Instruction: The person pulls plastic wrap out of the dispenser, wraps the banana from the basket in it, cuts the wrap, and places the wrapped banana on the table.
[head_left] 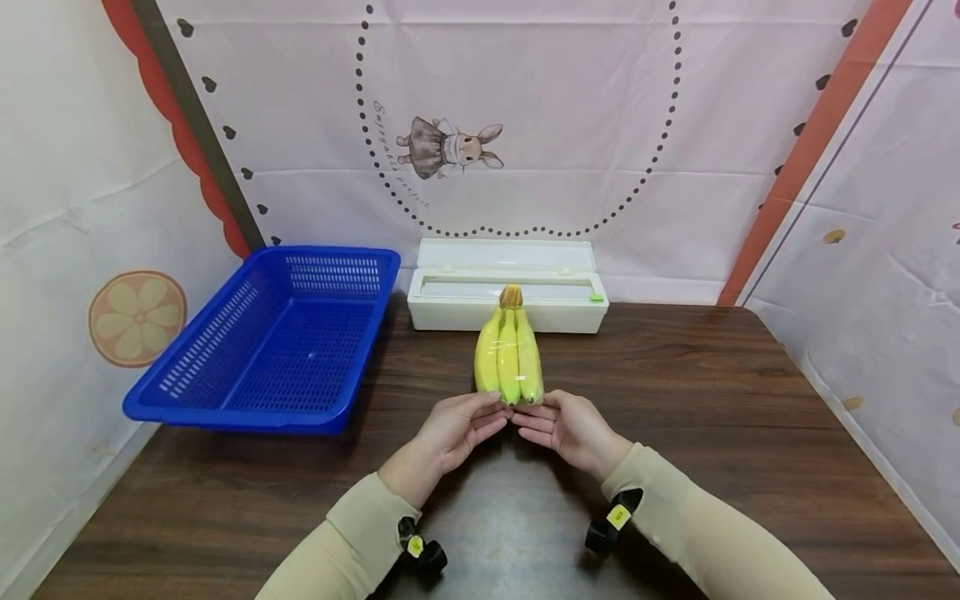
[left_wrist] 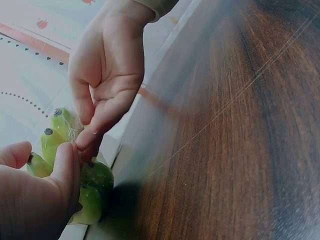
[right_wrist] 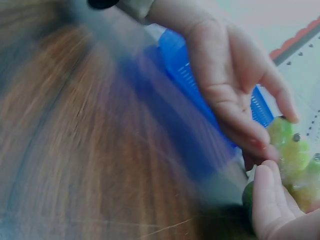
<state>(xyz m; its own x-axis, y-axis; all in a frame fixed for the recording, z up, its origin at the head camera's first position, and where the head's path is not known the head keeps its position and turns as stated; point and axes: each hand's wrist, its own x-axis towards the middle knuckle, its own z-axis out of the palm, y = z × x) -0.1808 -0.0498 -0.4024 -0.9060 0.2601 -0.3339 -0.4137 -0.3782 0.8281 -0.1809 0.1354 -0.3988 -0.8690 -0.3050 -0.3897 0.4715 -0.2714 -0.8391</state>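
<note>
A bunch of yellow-green bananas [head_left: 507, 354], covered in clear cling film [left_wrist: 73, 131], lies with its stem pointing away and its tips towards me. My left hand [head_left: 459, 432] holds the tip end from the left, thumb at the outer banana and fingers reaching underneath. From the right, my right hand [head_left: 573, 429] does the same, its thumb beside the tips. Fingertips of both hands meet at the film below the upper tips. In the left wrist view, darker green bananas [left_wrist: 97, 180] show under the upper row, partly hidden by the left hand.
Behind the bananas stands a long white cling film dispenser [head_left: 510, 316], its lid raised and a green slider [head_left: 596, 297] at the right. A blue plastic basket [head_left: 240, 415] sits to the left on the dark wooden table [head_left: 720, 400]. Patterned cloth [head_left: 525, 100] surrounds the table.
</note>
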